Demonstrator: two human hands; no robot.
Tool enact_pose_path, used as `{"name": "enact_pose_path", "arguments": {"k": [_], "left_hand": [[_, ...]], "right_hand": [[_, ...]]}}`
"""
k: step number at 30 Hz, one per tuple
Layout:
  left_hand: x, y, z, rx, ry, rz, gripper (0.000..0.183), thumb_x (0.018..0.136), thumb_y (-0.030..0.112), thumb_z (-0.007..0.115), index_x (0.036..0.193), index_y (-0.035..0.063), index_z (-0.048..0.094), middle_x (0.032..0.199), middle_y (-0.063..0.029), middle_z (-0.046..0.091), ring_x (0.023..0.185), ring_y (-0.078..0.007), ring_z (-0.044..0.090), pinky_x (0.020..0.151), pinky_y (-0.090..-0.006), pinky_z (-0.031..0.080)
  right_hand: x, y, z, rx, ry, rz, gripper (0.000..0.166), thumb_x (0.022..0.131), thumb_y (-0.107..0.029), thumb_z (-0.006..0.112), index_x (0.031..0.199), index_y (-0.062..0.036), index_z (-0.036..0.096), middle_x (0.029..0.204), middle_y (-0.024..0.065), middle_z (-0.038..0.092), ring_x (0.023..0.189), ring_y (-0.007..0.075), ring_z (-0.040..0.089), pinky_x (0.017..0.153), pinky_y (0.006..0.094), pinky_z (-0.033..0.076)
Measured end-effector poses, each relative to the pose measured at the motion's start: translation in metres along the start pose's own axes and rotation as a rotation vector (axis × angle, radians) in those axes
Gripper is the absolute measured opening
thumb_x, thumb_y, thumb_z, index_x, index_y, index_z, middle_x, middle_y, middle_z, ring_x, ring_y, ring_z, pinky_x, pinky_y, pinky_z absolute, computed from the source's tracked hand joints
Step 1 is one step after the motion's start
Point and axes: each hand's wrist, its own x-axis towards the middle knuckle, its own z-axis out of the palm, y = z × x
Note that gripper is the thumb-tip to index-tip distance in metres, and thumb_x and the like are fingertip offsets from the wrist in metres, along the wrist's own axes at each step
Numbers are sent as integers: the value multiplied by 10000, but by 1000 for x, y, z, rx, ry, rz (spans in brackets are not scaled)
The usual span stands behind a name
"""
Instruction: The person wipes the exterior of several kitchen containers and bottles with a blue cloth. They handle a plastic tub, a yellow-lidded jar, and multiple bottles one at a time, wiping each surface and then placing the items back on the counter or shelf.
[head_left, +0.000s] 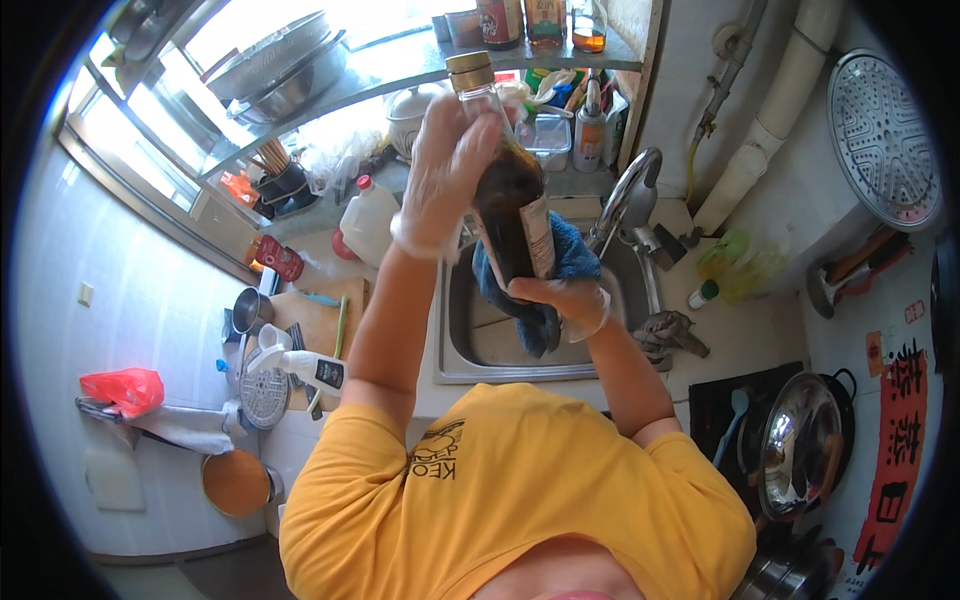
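Note:
My left hand (450, 172), in a clear plastic glove, is closed around the neck of a glass bottle (514, 217) of dark liquid with a gold cap. Lower down, my right hand (566, 300), gloved too, supports the bottle's base, with a blue cloth (574, 247) bunched against it. The bottle leans above the stainless steel sink (487, 371), its cap towards the shelf. The cloth hides part of my right hand's fingers.
Behind the sink stands a chrome faucet (619, 191). A metal shelf (375, 82) holds bowls and bottles. To the left are a white jug (369, 221), a spray bottle (315, 367) and a cutting board (300, 300). A grey rag (667, 334) and a lidded pan (799, 450) lie right.

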Motion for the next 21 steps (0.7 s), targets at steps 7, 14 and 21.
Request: {"name": "enact_pose_path", "arguments": {"k": [7,14,21], "left_hand": [[-80,-33,38,-307,234,-182,743,796,168,792,1367,104,322,1222,-57,520,1097,-159,526,943,-321,453],[-77,-42,22,-340,200,-214,629,818,72,737,1338,102,384,1173,-34,561,1042,-138,562,884,-299,487],[-90,-54,35,357,200,-193,750,687,146,779,1330,70,400,1073,-94,628,949,-152,605,873,-310,484]], "right_hand": [[14,-26,17,-842,93,-533,458,870,-212,679,1246,-38,484,1213,94,530,1103,221,518,966,357,399],[2,-44,26,-798,-57,-652,508,928,-355,572,1301,-29,459,1279,196,429,1160,362,429,1033,440,305],[56,-95,48,-1016,94,-369,318,868,-234,694,1109,-41,620,1104,117,621,992,228,600,931,339,455]]}}
